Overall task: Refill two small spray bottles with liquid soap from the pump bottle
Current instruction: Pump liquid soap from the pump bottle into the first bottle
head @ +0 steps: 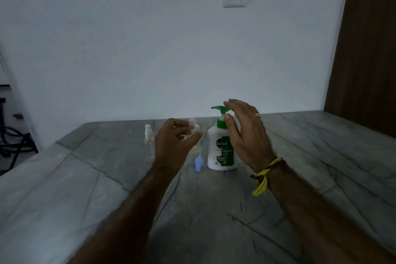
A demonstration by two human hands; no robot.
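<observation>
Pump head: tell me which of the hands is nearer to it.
Right. The right hand is at the pump head, fingers over its top; the left hand is lower left, gripping an open bottle.

I read a dim, bluish feed, soft all over, right hand (242, 133) smeared, counter (321, 156) edges bowed, corners darker.

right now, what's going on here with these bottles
A person's left hand holds an uncapped small spray bottle beside the pump bottle, while the open right hand is over its green pump head. The blue sprayer top lies on the counter; a second spray bottle, capped, stands to the left.
</observation>
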